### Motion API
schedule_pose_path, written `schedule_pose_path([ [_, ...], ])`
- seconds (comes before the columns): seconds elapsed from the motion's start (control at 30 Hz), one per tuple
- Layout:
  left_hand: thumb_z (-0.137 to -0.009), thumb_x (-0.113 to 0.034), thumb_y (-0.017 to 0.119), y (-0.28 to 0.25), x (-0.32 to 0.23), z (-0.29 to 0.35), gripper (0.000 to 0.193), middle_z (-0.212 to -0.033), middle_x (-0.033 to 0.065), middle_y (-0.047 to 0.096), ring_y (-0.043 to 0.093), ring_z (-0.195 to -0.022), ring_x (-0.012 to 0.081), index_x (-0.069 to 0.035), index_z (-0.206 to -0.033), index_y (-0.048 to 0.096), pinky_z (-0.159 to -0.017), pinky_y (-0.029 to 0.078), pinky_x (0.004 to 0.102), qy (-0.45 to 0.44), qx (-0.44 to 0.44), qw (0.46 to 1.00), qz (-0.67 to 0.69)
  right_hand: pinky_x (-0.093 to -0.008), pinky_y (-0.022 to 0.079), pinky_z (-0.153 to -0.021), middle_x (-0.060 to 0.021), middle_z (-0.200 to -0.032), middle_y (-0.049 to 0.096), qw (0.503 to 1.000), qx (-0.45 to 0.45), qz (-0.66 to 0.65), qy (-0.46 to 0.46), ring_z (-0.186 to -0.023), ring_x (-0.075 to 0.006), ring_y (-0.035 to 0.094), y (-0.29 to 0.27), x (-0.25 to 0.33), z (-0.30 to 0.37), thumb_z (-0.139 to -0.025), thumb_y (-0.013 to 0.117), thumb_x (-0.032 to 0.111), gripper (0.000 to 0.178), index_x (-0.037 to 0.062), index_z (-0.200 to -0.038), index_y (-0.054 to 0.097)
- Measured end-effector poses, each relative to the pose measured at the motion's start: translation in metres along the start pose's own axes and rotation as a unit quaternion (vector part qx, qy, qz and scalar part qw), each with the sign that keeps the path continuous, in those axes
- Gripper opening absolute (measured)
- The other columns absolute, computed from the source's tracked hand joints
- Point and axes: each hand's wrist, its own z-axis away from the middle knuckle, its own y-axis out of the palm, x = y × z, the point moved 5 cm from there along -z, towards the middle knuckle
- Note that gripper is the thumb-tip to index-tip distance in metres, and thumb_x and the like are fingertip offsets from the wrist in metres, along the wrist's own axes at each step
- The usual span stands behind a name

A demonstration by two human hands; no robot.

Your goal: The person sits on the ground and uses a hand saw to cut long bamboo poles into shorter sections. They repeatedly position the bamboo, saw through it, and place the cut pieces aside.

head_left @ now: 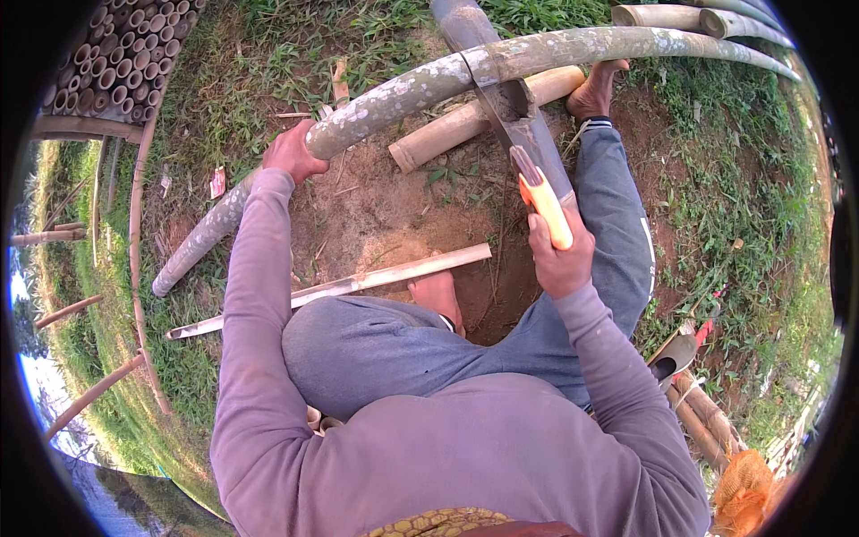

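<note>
A long pale bamboo pole (394,103), mottled with grey and white, curves across the upper part of the view. My left hand (295,152) is wrapped round its left part. In my right hand (562,255) I grip the orange-yellow handle of a handsaw (546,210). Its thin dark blade runs up and away from me and meets the pole at a dark line right of the left hand. Underneath the pole lies a thick grey-brown bamboo piece (467,25), with an opening in its side near the blade. How deep the blade sits is hard to see.
A short bamboo length (438,139) lies under my right foot (598,89). Closer in is a split bamboo strip (394,276) by my left foot (436,295). Stacked bamboo ends (121,67) stand far left. More poles (662,15) lie far right, an orange mesh bag (744,488) near right.
</note>
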Motion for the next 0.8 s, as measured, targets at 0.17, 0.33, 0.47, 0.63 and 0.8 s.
schedule_pose_path([
  [0.17,-0.064,-0.035,0.089,0.013,0.015,0.013,0.091,-0.125,0.0177,0.078,0.073,-0.119,0.0404,-0.022,-0.149,0.061,-0.102,0.058,0.0506,-0.015,0.022,1.000,0.002,-0.0315,0.057,-0.065,-0.0116,-0.080,0.075,0.998,-0.002,-0.016,0.053,-0.070,-0.0130,0.073,-0.014,0.001,0.030,-0.098,0.081,0.011,0.019,-0.0013,-0.110,0.071],
  [0.33,-0.062,-0.032,0.089,0.010,-0.003,0.001,0.091,-0.123,0.0183,0.078,0.073,-0.118,0.0407,-0.020,-0.148,0.062,-0.103,0.057,0.0489,-0.005,0.016,1.000,-0.012,-0.0336,0.056,-0.065,-0.0122,-0.076,0.073,0.998,-0.019,0.012,0.064,-0.068,-0.0159,0.073,0.043,-0.014,-0.074,-0.098,0.082,0.013,0.019,0.0000,-0.107,0.072],
  [0.47,-0.063,-0.034,0.089,0.015,0.006,0.015,0.089,-0.124,0.0183,0.078,0.074,-0.117,0.0417,-0.021,-0.147,0.062,-0.101,0.058,0.0506,-0.001,-0.006,1.000,-0.008,-0.0338,0.056,-0.064,-0.0124,-0.078,0.074,0.999,-0.005,-0.008,0.049,-0.068,-0.0167,0.074,-0.017,-0.001,0.033,-0.097,0.083,0.010,0.018,-0.0002,-0.106,0.072],
  [0.63,-0.063,-0.034,0.089,0.011,0.010,0.017,0.089,-0.123,0.0194,0.078,0.073,-0.116,0.0423,-0.019,-0.147,0.062,-0.100,0.058,0.0503,-0.002,0.006,1.000,-0.004,-0.0375,0.055,-0.063,-0.0161,-0.078,0.073,0.999,-0.015,0.010,0.033,-0.066,-0.0238,0.073,0.015,-0.009,-0.009,-0.098,0.083,0.019,0.023,0.0009,-0.105,0.072],
  [0.8,-0.065,-0.037,0.090,0.015,-0.002,0.012,0.089,-0.125,0.0168,0.078,0.074,-0.116,0.0403,-0.021,-0.148,0.061,-0.101,0.058,0.0494,0.004,0.007,1.000,-0.020,-0.0403,0.056,-0.065,-0.0186,-0.079,0.073,0.991,-0.012,0.006,0.135,-0.069,-0.0308,0.074,0.056,-0.052,-0.060,-0.099,0.083,0.029,0.030,0.0019,-0.102,0.070],
])
